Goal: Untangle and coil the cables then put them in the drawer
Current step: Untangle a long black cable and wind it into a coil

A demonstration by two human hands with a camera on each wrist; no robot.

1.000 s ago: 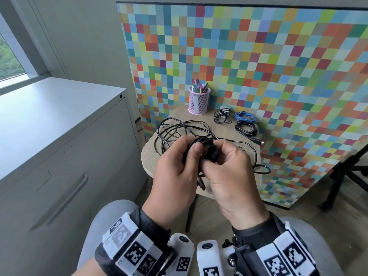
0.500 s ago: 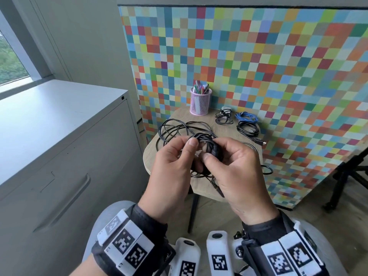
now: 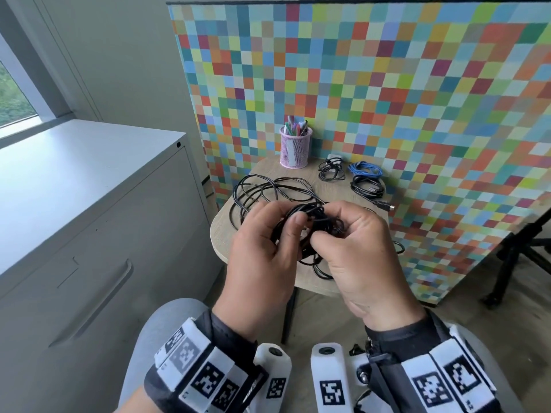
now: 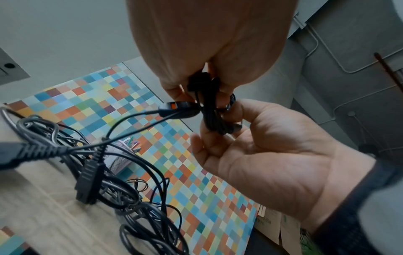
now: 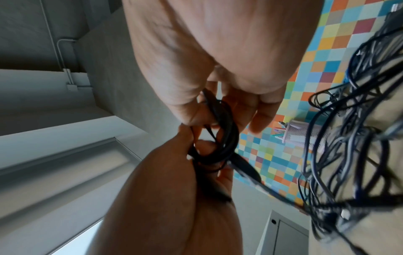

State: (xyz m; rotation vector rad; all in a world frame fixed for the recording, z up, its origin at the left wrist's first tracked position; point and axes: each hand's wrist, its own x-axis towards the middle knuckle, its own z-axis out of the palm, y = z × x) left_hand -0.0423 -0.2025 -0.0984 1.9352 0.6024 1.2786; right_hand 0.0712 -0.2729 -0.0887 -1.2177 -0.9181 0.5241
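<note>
Above the front of the small round table, both hands hold a small bundle of black cable. My left hand grips its left side, thumb pressed on top. My right hand pinches the right side with curled fingers. The left wrist view shows the bundle pinched between the left hand and the right hand, with a plug sticking out. In the right wrist view, the bundle loops between both thumbs. A loose strand runs from it to the tangled black loops on the table.
Three coiled cables lie at the table's back: a small black one, a blue one and a black one. A pink pen cup stands by the checkered panel. The grey cabinet's drawer handle is at left. A black stand is at right.
Both hands have lifted the bundle slightly up and away over the table. The fingers have shifted round it, and the left thumb now lies across the top.
</note>
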